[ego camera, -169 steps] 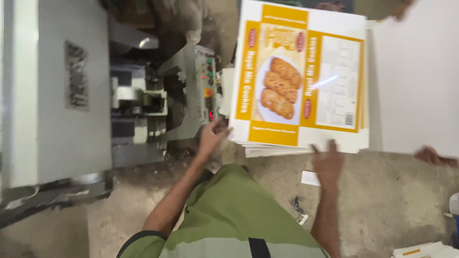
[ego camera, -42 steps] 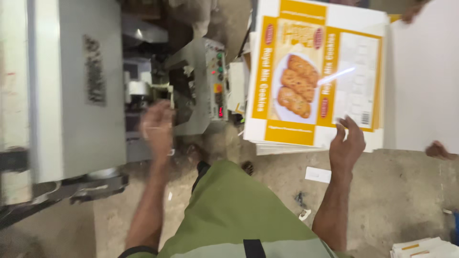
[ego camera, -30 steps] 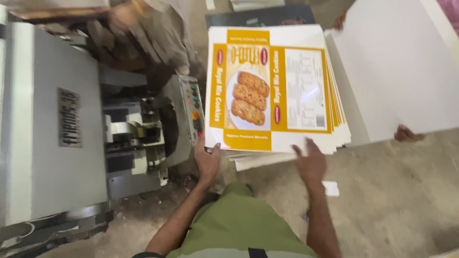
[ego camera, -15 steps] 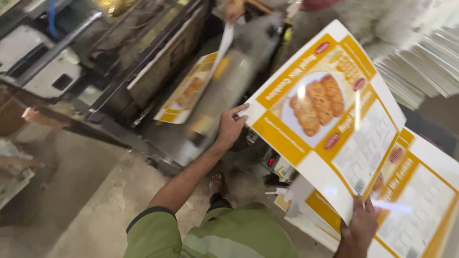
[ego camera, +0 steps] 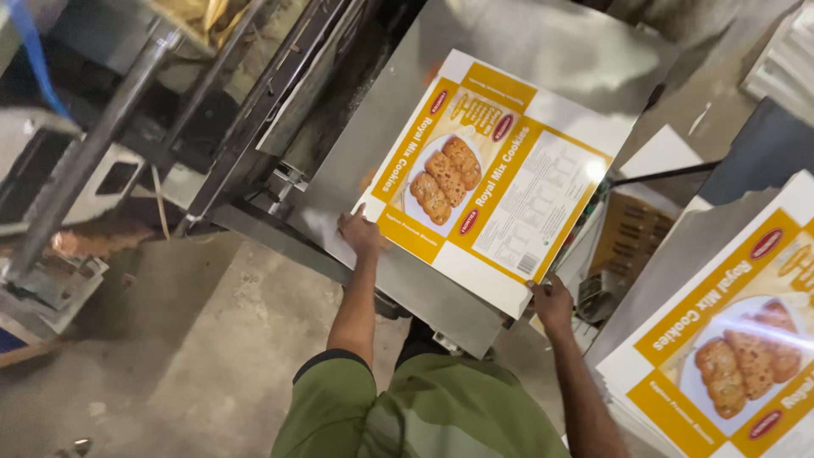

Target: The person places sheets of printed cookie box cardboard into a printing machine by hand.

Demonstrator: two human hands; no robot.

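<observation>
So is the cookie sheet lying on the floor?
No, the printed cookie sheet lies on the slanted metal plate of the machine, with the left hand and right hand at its lower edge.

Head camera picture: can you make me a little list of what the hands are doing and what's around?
left hand: grips the near left corner of the printed sheet
right hand: holds the sheet's near right corner
sheet: yellow and white, biscuit picture, lying flat on the metal plate
stack of sheets: same print, at the right
floor: bare concrete
</observation>
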